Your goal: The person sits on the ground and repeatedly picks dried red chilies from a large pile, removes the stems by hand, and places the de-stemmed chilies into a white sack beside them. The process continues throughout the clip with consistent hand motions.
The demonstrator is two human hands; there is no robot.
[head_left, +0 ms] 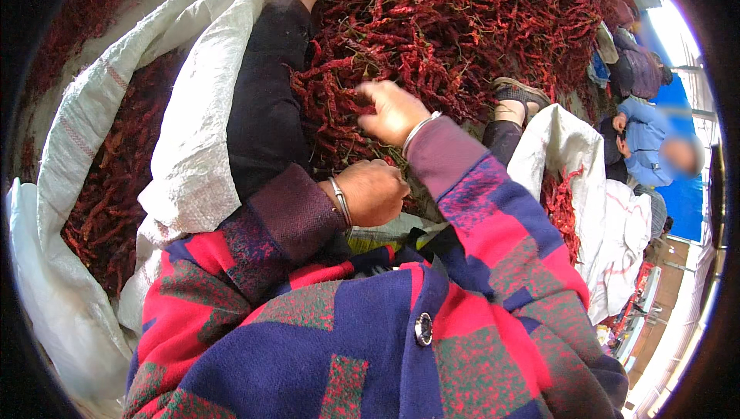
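Note:
A large heap of dried red chillies (pixel 447 26) spreads in front of me and between my legs. My right hand (pixel 391 114) is over the near part of the heap, slightly blurred, its thumb and fingers apart with nothing visible between them. Closer to my body, my left hand (pixel 370 194) is curled closed, back upward. Whatever its fingers hold, if anything, is hidden. Just beyond that hand lie chillies with pale stems. Below it, part of a pale, yellowish-green container or bag (pixel 393 232) shows near my lap.
To my left stands an open white woven sack (pixel 196 126) with darker chillies inside. Another white sack (pixel 566 141), holding brighter chillies, is at my right. Farther right, a person in blue (pixel 644 137) sits near another person (pixel 636 68). More chillies (pixel 69 26) lie far left.

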